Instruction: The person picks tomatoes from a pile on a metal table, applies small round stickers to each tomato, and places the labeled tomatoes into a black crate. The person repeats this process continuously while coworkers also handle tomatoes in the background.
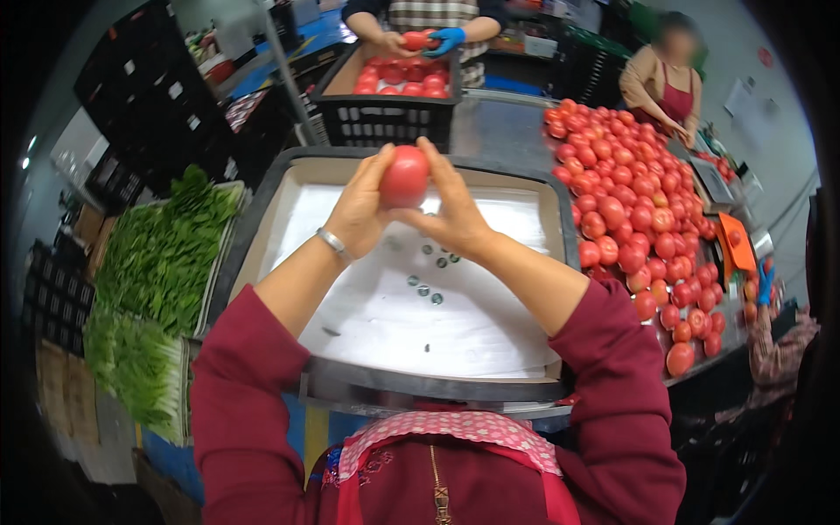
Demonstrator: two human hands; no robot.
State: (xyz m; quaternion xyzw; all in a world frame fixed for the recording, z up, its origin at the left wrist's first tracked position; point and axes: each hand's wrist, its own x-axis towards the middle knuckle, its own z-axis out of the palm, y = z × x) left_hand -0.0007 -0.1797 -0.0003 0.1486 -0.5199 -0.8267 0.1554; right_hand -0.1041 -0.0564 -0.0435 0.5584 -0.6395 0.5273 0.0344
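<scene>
A red tomato (404, 177) is held up between my two hands, above the far part of a black plastic crate (566, 216). My left hand (359, 209) grips its left side; a metal bracelet (333, 243) circles that wrist. On the tomato's right, my right hand (455, 207) has its fingers against the fruit and its thumb below. Cardboard lines the crate's walls, and a white sheet (367, 328) covers its bottom. Several small round green stickers (423, 291) lie on this sheet.
Loose tomatoes (630, 197) pile on the metal table (499, 125) at right. Beyond my crate, a co-worker's hands (420, 42) hold tomatoes over another black crate (387, 118). Leafy greens (164, 262) stand in crates at left. Two other people work at the right.
</scene>
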